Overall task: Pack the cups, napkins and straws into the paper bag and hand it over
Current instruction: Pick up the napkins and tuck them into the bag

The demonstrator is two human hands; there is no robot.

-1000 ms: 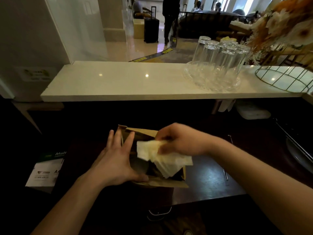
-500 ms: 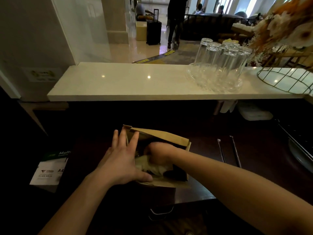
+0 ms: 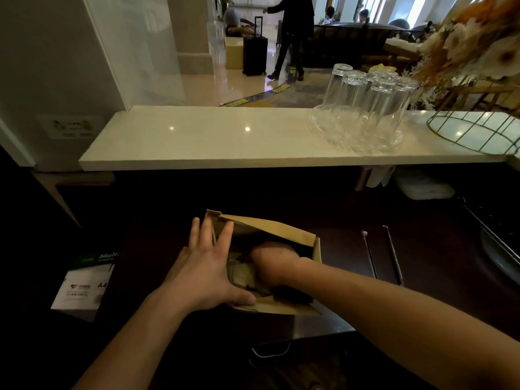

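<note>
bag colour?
Plain brown kraft, no print visible: the open paper bag between the hands, seen in the head view, the only one.

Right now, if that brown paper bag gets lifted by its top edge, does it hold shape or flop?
Probably flops some: the brown paper bag is thin, and its mouth is held open by the left hand. Its rim looks creased, so it may crumple. With the right hand pressing contents inside, supporting the bottom seems safer.
</note>
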